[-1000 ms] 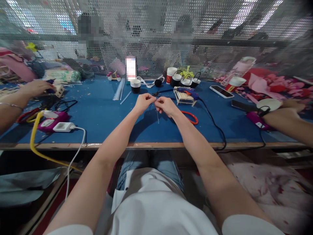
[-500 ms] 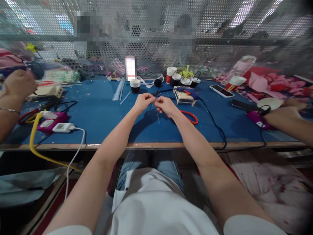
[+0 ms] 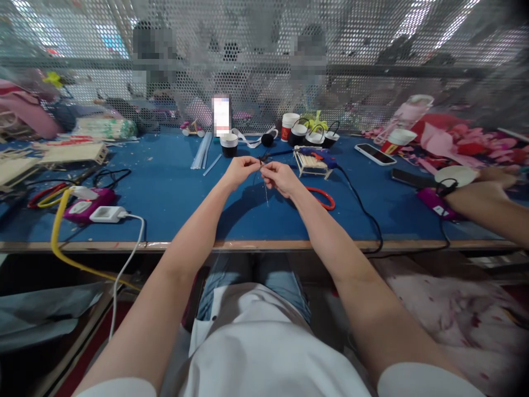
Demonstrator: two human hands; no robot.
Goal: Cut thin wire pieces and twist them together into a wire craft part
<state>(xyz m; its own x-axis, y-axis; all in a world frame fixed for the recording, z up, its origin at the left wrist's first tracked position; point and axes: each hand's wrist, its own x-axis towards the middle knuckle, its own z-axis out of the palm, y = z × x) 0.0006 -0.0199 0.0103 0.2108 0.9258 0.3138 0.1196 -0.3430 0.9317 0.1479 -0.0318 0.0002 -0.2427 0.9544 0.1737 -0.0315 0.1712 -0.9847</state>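
My left hand (image 3: 240,170) and my right hand (image 3: 278,177) meet above the middle of the blue table (image 3: 173,193), fingers pinched together. Between them they hold a thin pale strand (image 3: 265,190) whose loose end hangs down toward the table. What the strand is made of is too fine to make out. A red ring (image 3: 322,197) lies on the table just right of my right hand. Scissors (image 3: 264,157) lie just beyond my fingertips.
A glue gun (image 3: 316,154) rests on a small stick rack, its black cord running off the front edge. Cups (image 3: 228,144) and a standing phone (image 3: 221,114) line the back. A power strip (image 3: 88,207) lies left. A co-worker's arm (image 3: 483,207) rests at right beside phones (image 3: 374,154).
The co-worker's hand at the far left has pulled out of view. My own hands stay pinched on the strand, shifted very slightly away from me.
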